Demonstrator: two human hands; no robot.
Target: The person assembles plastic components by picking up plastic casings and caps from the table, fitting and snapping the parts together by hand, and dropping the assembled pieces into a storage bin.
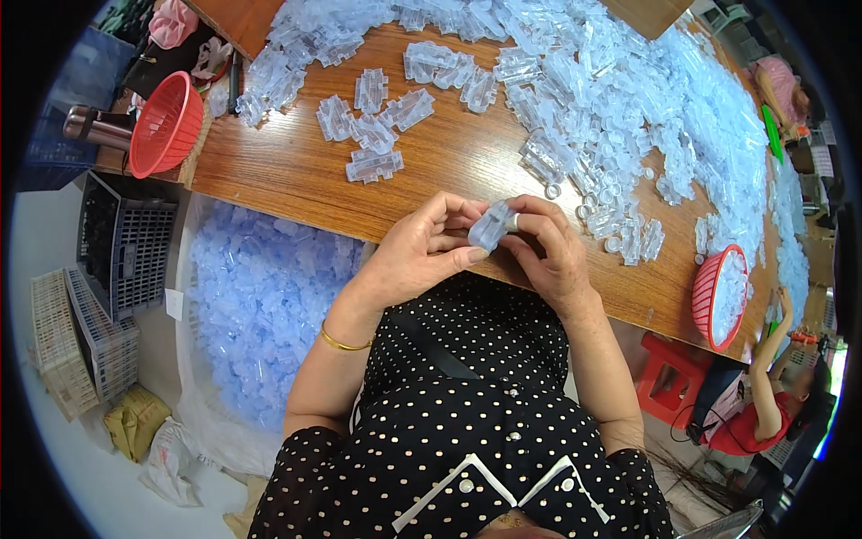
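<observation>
Both hands meet over the table's near edge, around one clear plastic piece (490,225) with a bluish tint. My left hand (418,244) grips its left side, thumb along the lower edge. On its right side, the fingers of my right hand (553,251) close at its end, where a small whitish bit shows by the fingertips; I cannot make out whether that is a separate part. Beyond my left hand lie several similar clear pieces (374,165) on the wooden table (287,171). Small clear rings (552,191) lie past my right hand.
A large heap of clear pieces (620,99) covers the far and right table. A red basket (169,126) and a metal flask (94,128) stand at left, a filled red basket (720,298) at right. Below left sits a big lined container of pieces (269,305). Other people work at right.
</observation>
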